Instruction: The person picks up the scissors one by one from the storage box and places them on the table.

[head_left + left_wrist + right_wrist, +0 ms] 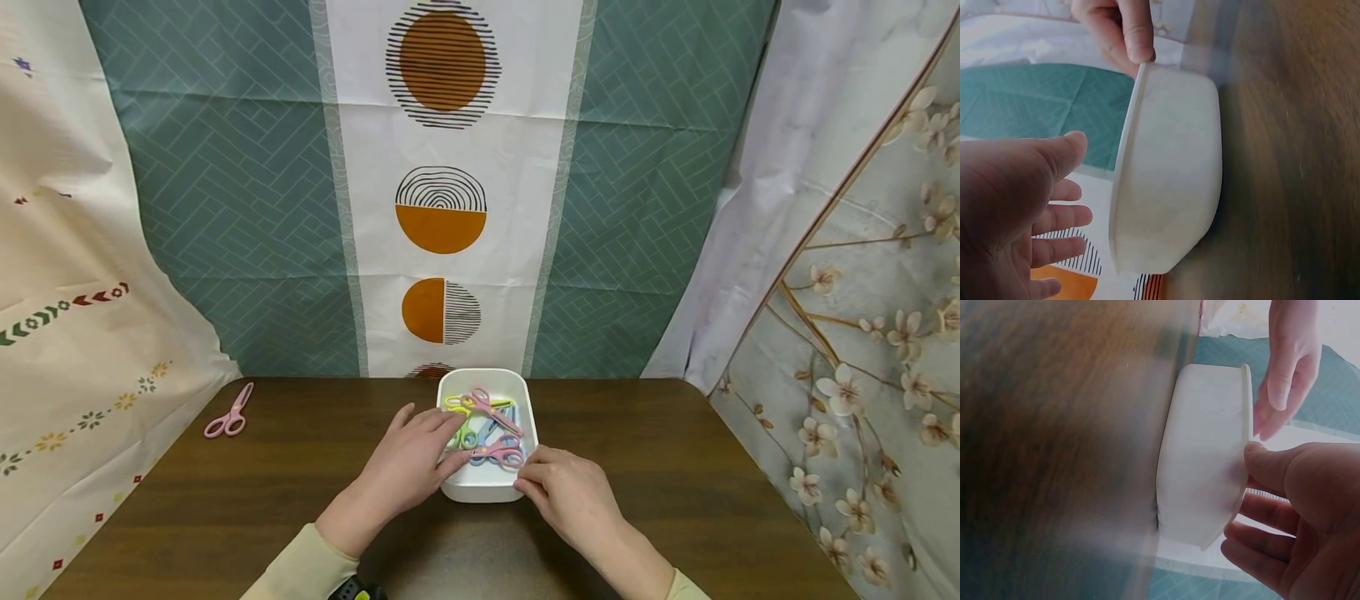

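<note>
Here, a bin of scissors is sitting on the table

The bin is standing flat, near the middle of the table's near part. Pink, yellow, green and blue scissors are lying in it in a jumble. A lone pink pair is resting on the table, far off to the left.

The right hand is pinching the bin's right rim near the front corner, thumb outside. The left hand is hanging by the left rim with its fingers loose and apart, and it is holding nothing.

The bin is looking light and stiff, likely plastic, and its smooth sides may be a bit slippery. The rim is giving the best hold, one hand on each side. The scissors are looking light and hard too, so they may be sliding about if it tips. For one pair, the handle loops are making the easiest spot to grab.
</note>
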The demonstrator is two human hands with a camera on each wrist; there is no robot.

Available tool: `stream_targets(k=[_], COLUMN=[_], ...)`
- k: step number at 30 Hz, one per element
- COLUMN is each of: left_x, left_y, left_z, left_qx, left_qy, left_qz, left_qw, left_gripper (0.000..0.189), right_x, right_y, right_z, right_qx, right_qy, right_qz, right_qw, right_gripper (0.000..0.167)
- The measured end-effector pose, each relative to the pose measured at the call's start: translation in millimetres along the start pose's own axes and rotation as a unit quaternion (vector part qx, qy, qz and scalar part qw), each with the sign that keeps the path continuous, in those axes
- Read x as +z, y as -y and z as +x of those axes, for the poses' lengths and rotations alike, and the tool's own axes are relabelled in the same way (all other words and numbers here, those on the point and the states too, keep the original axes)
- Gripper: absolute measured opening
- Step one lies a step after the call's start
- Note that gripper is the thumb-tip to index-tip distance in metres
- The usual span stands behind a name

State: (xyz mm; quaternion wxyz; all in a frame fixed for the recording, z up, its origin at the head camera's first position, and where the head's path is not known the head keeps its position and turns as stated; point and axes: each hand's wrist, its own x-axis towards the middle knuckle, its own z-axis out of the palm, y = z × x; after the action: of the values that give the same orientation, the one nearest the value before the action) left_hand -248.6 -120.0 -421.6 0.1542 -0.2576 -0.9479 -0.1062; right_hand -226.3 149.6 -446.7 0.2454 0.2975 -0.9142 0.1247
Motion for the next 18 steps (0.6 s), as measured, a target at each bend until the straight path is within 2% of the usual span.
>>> stream_targets(k=[8,18], left_x=[5.7,15.6], left_y=[-7.3,-11.6], left_z=[5.8,15.5], left_qx=[0.038,0.052], left_qy=[-0.010,0.007], left_qz=[0.003,0.003], left_qw=[0.9992,0.9986], left_gripper=[0.051,0.045], right_x=[0.6,0.9], right_y=[-0.3,-0.2], right_z=[-0.9,-1.1], right_qx=[-0.007,-0.008], right_qy=[-0.008,-0.008], right_qz=[-0.001,-0.004], right_qw=[0.9999,0.9999], right_gripper=[0.010,0.009])
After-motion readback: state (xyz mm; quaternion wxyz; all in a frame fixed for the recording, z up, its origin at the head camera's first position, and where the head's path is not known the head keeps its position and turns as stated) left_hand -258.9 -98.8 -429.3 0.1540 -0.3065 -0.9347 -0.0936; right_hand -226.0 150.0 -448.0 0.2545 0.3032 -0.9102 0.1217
